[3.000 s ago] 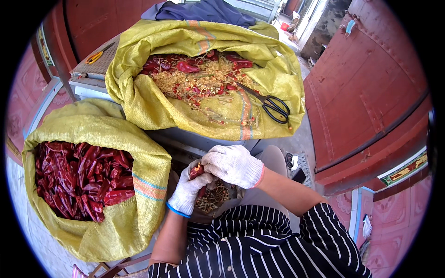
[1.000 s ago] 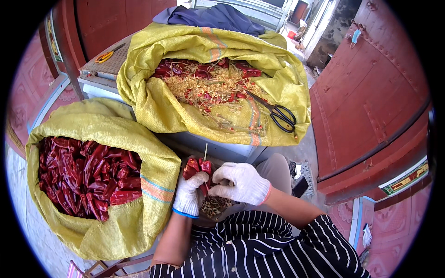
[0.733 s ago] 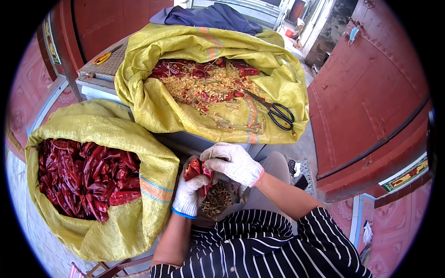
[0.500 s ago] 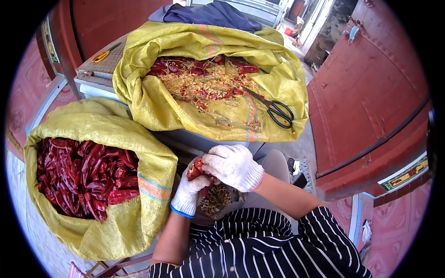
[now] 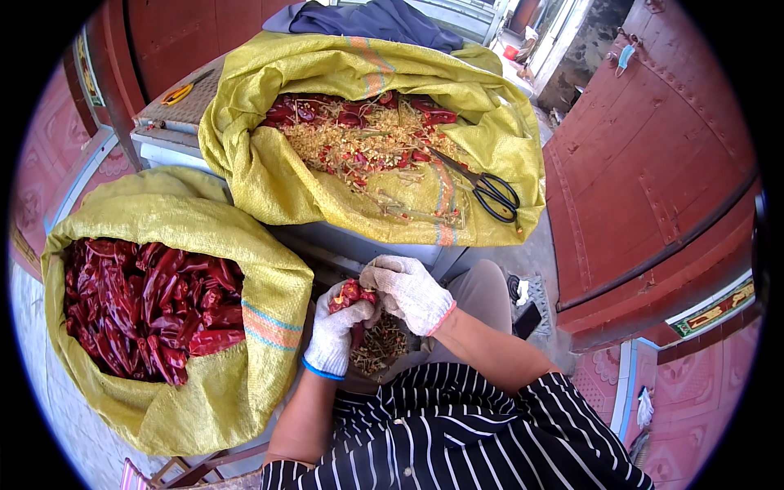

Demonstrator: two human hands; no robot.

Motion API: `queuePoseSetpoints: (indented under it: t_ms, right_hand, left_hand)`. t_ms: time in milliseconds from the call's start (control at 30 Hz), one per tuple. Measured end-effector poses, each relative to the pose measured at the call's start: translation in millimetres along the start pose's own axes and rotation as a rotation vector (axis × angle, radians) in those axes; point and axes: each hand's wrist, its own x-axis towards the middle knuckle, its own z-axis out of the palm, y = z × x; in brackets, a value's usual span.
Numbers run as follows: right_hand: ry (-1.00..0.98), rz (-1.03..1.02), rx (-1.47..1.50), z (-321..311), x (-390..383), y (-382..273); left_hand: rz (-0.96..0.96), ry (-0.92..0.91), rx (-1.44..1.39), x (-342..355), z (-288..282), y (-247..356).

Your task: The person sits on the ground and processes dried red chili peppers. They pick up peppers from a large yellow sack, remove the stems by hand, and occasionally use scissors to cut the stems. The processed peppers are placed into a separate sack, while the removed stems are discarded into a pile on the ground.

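Gripping red peppers [image 5: 349,295] in left hand [image 5: 332,330] fingers, best without crushing; touching them with right hand [image 5: 407,296] fingers, can't tell if pinching.

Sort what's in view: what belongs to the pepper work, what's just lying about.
Apparently for the work:
Red peppers in the left hand, right hand at them
Left sack, holding more peppers
Far sack, holding seeds
Black-handled scissors, probably

Seemingly idle:
Dark cloth
Yellow-handled tool
Blue mask on red door

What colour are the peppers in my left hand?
The peppers in your left hand are red, clearest in head view.
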Motion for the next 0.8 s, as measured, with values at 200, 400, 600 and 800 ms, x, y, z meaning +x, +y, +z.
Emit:
queuePoseSetpoints:
  t_ms: [200, 400, 600, 800]
  right_hand:
    - [0.020, 0.124, 0.336, -7.0, 7.6, 18.4]
    - [0.058, 0.241, 0.446, -3.3, -0.8, 12.8]
    - [0.211, -0.290, -0.238, -5.3, -5.0, 18.4]
    - [0.055, -0.665, -1.137, -10.0, -9.8, -5.8]
  left_hand:
    - [0.025, 0.085, -0.065, -2.8, 1.0, -3.4]
    - [0.003, 0.106, 0.043, -6.2, 0.8, -2.2]
    - [0.140, 0.167, 0.276, -5.5, -0.2, -12.5]
    - [0.249, 0.171, 0.787, 0.0, -12.3, -14.0]
